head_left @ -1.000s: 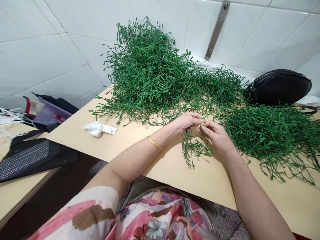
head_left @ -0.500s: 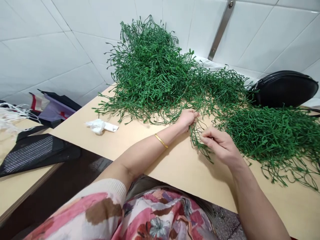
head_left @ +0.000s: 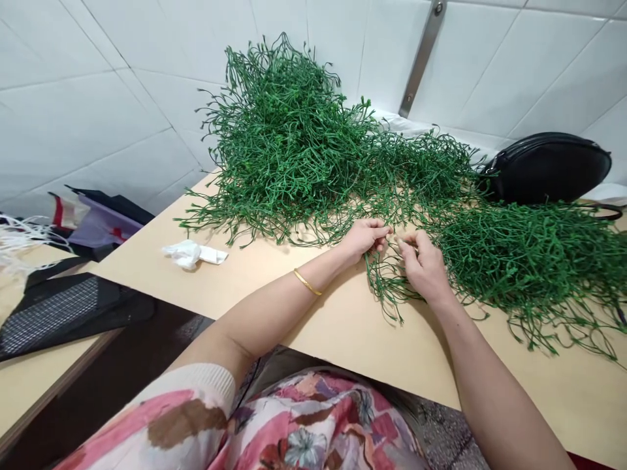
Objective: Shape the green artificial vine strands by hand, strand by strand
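My left hand (head_left: 365,239) is closed on a few thin green artificial plant stems (head_left: 385,284), whose ends hang below it toward the table's front. Close beside it, my right hand (head_left: 424,264) is in a pinch, its fingertips nearly meeting the left ones; what sits between them is too small to make out. Behind the hands rises a tall heap of the same green stems (head_left: 289,137), with small tufted tips. To the right of my right hand lies a second, flatter heap of stems (head_left: 529,261).
On the pale wooden table (head_left: 333,326) lies a crumpled white tissue (head_left: 189,253) to the left. A black rounded bag (head_left: 548,168) stands at the back right, near the tiled wall (head_left: 196,39). Black mesh fabric (head_left: 53,313) covers part of another surface at far left.
My right hand has moved up and in toward my left hand, so the fingertips now nearly meet. The left hand still holds the stems. The view has shifted slightly.
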`<state>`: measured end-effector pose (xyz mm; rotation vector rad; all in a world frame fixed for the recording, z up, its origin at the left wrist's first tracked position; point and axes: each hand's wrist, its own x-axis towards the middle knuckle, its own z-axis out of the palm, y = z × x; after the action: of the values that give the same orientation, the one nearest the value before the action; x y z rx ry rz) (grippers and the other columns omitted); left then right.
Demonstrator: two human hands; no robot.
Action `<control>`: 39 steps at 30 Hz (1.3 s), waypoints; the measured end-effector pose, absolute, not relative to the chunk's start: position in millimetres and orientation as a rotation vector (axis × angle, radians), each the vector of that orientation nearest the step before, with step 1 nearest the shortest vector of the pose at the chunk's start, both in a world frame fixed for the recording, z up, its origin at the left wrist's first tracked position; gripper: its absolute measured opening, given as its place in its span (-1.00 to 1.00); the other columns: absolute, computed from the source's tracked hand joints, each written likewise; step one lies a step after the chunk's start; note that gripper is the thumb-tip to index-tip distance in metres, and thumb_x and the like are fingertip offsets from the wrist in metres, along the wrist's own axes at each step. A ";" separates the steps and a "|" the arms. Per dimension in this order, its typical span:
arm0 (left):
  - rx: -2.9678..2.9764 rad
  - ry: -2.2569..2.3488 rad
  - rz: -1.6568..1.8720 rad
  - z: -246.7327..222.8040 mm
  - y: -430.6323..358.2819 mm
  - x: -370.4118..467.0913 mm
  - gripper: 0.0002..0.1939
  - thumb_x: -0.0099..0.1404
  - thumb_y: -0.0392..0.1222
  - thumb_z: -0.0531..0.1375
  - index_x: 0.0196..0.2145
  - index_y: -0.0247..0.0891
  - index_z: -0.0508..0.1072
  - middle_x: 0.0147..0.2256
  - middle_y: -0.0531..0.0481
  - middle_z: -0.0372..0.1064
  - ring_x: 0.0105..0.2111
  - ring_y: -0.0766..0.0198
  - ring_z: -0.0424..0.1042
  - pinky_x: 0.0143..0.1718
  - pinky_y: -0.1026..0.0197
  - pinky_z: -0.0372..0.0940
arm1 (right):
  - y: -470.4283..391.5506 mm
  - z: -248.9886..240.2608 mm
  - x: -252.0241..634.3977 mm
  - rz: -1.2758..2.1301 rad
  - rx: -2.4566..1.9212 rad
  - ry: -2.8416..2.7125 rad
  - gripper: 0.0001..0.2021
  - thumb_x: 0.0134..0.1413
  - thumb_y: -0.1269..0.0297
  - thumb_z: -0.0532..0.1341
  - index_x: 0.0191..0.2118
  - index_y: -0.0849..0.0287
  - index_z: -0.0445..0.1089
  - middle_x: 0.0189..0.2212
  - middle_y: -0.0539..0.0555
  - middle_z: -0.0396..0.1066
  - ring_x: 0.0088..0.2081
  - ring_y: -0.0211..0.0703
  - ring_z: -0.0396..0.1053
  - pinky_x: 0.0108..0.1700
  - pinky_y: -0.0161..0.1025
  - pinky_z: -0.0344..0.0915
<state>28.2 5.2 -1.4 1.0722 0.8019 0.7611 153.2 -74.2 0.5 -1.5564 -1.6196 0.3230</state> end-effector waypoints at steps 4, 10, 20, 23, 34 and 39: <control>1.079 0.770 0.745 0.7 3.2 26.4 -0.84 0.20 -0.35 0.11 -0.54 -0.35 0.27 -0.72 0.13 0.19 -0.76 0.53 0.18 -0.71 0.44 -0.02 | -70.6 -5.7 151.6 0.412 -1.595 -1.684 -0.84 0.10 0.24 0.04 -0.22 0.15 0.24 -0.41 0.05 0.39 -0.38 -0.17 0.32 -0.31 -0.25 0.18; 1.076 0.829 0.809 -0.5 1.8 33.5 -0.76 0.18 -0.39 0.10 -0.61 -0.33 0.19 -0.73 0.17 0.13 -0.78 0.54 0.15 -0.72 0.44 0.00 | -71.7 2.9 148.7 0.125 -1.638 -2.007 -0.75 0.12 0.29 -0.05 -0.54 0.15 0.18 -0.57 0.05 0.24 -0.42 -0.16 0.17 -0.35 -0.24 0.04; 1.002 0.675 0.805 -5.4 9.5 27.8 -0.83 0.06 -0.30 0.25 -0.56 -0.36 0.30 -0.66 0.12 0.23 -0.72 0.54 0.19 -0.65 0.42 0.10 | -73.4 2.6 150.4 0.420 -1.706 -1.689 -0.71 0.05 0.07 0.07 -0.36 0.17 0.41 -0.71 -0.09 0.09 -0.61 -0.31 0.00 -0.50 -0.32 -0.06; 1.033 0.657 0.802 -6.6 9.3 26.7 -0.84 -0.01 -0.30 0.29 -0.56 -0.38 0.35 -0.63 0.10 0.25 -0.70 0.54 0.20 -0.62 0.41 0.11 | -72.1 2.5 149.8 0.483 -1.695 -1.639 -0.70 0.00 0.05 0.11 -0.44 0.18 0.42 -0.71 -0.09 0.06 -0.60 -0.33 -0.02 -0.50 -0.32 -0.06; 1.089 0.855 0.893 -2.2 0.6 37.2 -0.78 0.01 -0.36 0.23 -0.67 -0.34 0.25 -0.74 0.17 0.08 -0.74 0.56 0.05 -0.68 0.41 -0.04 | -89.2 20.9 135.9 0.490 -1.577 -1.749 -0.69 0.02 0.22 0.07 -0.66 0.17 0.09 -0.71 -0.10 0.02 -0.59 -0.35 -0.01 -0.51 -0.32 -0.05; 1.120 0.884 0.898 -2.6 4.4 37.0 -0.74 0.04 -0.34 0.21 -0.68 -0.32 0.21 -0.77 0.17 0.06 -0.75 0.54 0.04 -0.68 0.40 -0.05 | -121.6 60.6 114.1 0.370 -1.293 -2.002 -0.71 0.12 0.26 0.03 -0.60 0.16 0.19 -0.64 -0.03 0.22 -0.49 -0.28 0.17 -0.32 -0.27 0.12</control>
<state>37.0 4.4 -2.6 1.1203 0.8836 0.8982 114.1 -121.6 60.6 -1.2926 -2.0016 0.3701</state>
